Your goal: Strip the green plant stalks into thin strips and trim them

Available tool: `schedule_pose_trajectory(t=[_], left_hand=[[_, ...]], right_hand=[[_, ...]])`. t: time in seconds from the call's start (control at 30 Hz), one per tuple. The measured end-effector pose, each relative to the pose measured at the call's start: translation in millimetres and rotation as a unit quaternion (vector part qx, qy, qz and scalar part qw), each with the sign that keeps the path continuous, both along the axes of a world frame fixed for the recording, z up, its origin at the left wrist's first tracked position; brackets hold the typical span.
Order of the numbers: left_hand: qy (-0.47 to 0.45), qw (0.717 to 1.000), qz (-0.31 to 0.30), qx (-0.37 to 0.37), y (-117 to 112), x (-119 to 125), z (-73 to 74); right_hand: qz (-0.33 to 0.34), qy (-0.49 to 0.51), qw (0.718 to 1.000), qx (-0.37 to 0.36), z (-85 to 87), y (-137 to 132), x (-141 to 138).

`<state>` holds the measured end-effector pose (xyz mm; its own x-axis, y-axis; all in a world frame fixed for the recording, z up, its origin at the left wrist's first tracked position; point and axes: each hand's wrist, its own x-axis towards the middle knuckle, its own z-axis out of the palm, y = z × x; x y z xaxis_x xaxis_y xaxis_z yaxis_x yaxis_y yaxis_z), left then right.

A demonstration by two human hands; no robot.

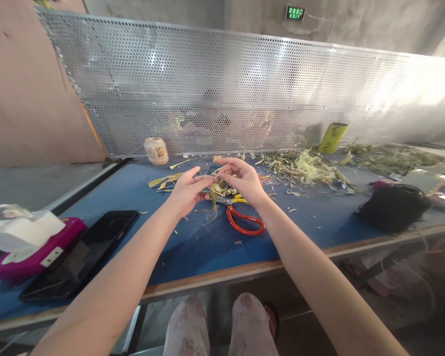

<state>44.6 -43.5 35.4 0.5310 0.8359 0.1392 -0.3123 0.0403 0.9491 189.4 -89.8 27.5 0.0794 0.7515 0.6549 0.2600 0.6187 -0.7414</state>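
Plant piece point(214, 199), dried, greenish, w/ a plaited look, is held up at approx. centre of the blue table point(193, 254), just above the surface, between both hands. L hand point(191, 192): piece pinched at thumb & fingertips, palm turned inward. R hand point(243, 180): same piece gripped betw. thumb & forefinger, other fingers curved over it. Tips of both hands nearly met; exact contact partly hidden. Loose fibres hang below L fingers.

Scissors point(247, 231) laid on table just below & right of the piece, red handle loop twd near edge, yellow part & metal blade partly covered by R hand & piece. Narrow dry strips point(159, 181) scattered behind L hand; small bits strewn about.

Farther R: heap of dried husks point(307, 168), w/ yellow-green box point(333, 137) stood tilted behind it. Black pouch point(393, 207) set nr R front edge. Ball of twine point(156, 151) placed at back L, nr perforated metal panel point(207, 64). Blurred shapes seen thru the holes, can't be made out. At L, dark flat device point(81, 254) laid beside magenta-and-white unit point(40, 254). Lit exit sign point(294, 13) mounted high on rear wall.
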Motion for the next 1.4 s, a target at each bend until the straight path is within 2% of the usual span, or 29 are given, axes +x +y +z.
schedule_pose_trajectory(t=[0.3, 0.57, 0.83, 1.07, 1.4], left_hand=[[0.009, 1.0, -0.006, 0.011, 0.4, -2.3, 1.2], [0.024, 0.998, -0.017, 0.054, 1.0, -2.6, -2.9], [0.044, 0.996, 0.006, 0.076, 0.9, -2.9, -1.3], [0.054, 0.994, 0.008, 0.099, -1.0, -3.1, 0.7], [0.06, 0.993, -0.015, 0.097, -3.0, -2.8, 1.0]], right_hand=[[-0.001, 0.0, 1.0, -0.017, -1.7, 1.3, 0.4], [-0.006, -0.013, 1.0, -0.017, -1.6, 2.1, -2.8], [-0.018, -0.024, 0.999, -0.023, -1.5, 2.5, -2.5], [0.019, -0.033, 0.999, -0.02, -1.9, 1.7, -1.9], [0.073, -0.008, 0.995, -0.061, -2.7, 1.9, -0.1]])
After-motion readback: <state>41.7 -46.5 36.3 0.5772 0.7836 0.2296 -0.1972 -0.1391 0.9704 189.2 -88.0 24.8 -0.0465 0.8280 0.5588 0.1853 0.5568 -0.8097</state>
